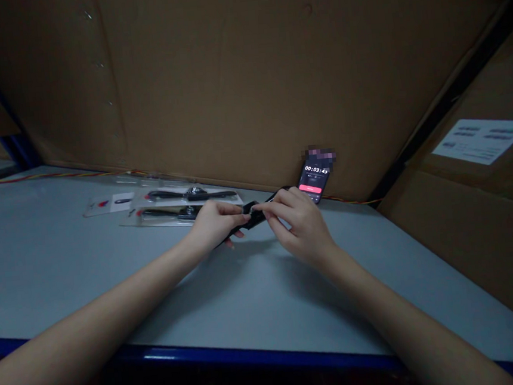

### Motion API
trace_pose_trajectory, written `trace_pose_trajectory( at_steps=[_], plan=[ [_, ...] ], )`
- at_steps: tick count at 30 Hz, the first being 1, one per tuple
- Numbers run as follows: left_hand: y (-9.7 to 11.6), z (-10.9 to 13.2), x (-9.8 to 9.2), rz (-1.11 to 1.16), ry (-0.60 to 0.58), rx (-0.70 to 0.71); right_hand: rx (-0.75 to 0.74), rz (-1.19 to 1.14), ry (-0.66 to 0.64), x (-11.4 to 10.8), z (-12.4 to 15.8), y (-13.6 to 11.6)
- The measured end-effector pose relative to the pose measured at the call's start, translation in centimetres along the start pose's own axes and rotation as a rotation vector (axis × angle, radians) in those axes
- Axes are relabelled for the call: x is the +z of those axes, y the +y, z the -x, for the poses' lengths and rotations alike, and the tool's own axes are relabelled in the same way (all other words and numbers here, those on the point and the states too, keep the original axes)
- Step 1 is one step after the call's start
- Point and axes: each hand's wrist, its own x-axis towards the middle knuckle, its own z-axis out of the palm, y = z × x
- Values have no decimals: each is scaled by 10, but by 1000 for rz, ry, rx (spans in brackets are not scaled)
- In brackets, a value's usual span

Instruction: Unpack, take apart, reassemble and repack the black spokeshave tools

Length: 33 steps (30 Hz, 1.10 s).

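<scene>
A black spokeshave (256, 218) is held up off the table in front of me, tilted so its right end points up and away. My left hand (216, 223) is closed around its left part, thumb pressed near the middle. At the centre of the tool, the fingertips of my right hand (297, 222) pinch a small shiny part that is too small to make out. Just left of it lie two similar spokeshaves in clear packs, the far pack (194, 194) and the near pack (162, 214), the latter partly behind my left hand.
A phone (314, 175) showing a running timer leans against the cardboard wall (211, 88) at the back. More clear packaging with a printed card (109, 203) lies at the left. Twisted wires (70, 173) run along the back edge. A labelled carton (468, 198) stands at the right.
</scene>
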Motion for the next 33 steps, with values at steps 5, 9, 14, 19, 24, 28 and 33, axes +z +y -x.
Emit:
trace_pose_trajectory(
  at_steps=[5, 9, 14, 19, 24, 28, 33],
  plan=[
    [-1, -1, -1, 6, 1, 14, 0, -5, 19, 1, 0, -1],
    [-1, -2, -2, 16, 5, 13, -66, -70, -30, 3, 1, -1],
    [1, -1, -1, 21, -4, -15, -37, -15, -2, 3, 1, 1],
    [2, 0, -1, 16, 22, -20, -12, 47, 15, 1, 0, 0],
    [1, 0, -1, 14, 24, 0, -52, -33, -39, 2, 0, -1],
    [0, -1, -1, 6, 6, 12, -40, -16, -23, 2, 0, 0],
    [0, -2, -1, 13, 12, 3, -5, 25, -3, 1, 0, 3]
  ],
)
